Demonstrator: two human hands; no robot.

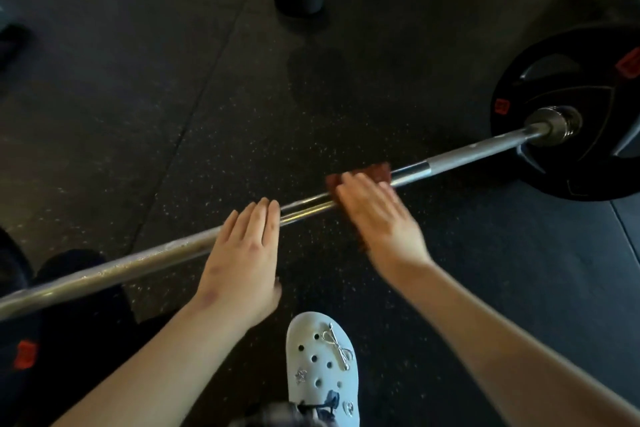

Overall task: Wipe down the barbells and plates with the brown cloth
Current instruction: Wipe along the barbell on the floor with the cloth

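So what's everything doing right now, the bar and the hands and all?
barbell: lying across the floor, loaded
plate: upright on the bar's end
brown cloth: draped over the bar
left hand: flat on the bar, fingers straight
right hand: pressing the cloth, blurred

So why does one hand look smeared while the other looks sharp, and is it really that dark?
Head view: the right hand pressing the brown cloth is motion-blurred; the left hand resting on the long steel barbell bar is sharp. Same view: dim light, bright glints along the bar.
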